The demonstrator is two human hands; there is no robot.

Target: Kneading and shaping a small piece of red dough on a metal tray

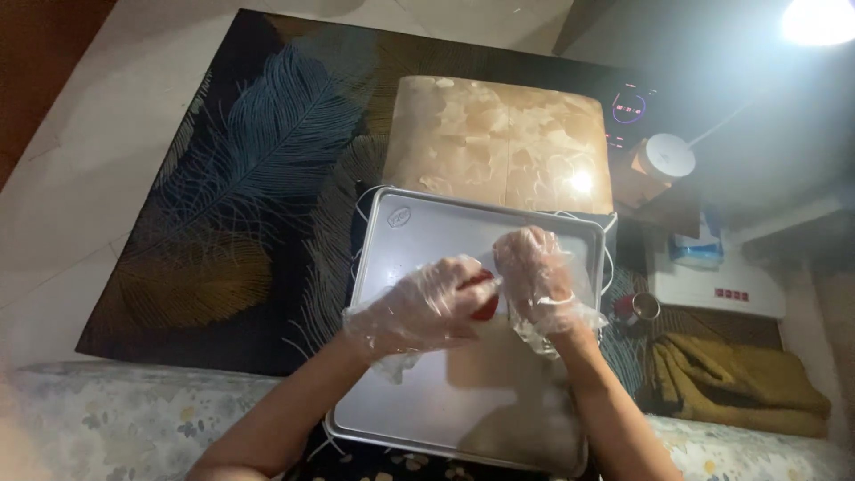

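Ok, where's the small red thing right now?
In the head view, the small red thing sits just right of centre, over the metal tray, held by the gloved left hand, with the gloved right hand close on its right.

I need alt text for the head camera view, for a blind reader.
Two hands in clear plastic gloves, left hand and right hand, hold a small red thing over a metal tray. Beyond it lies a dark feather-patterned rug.
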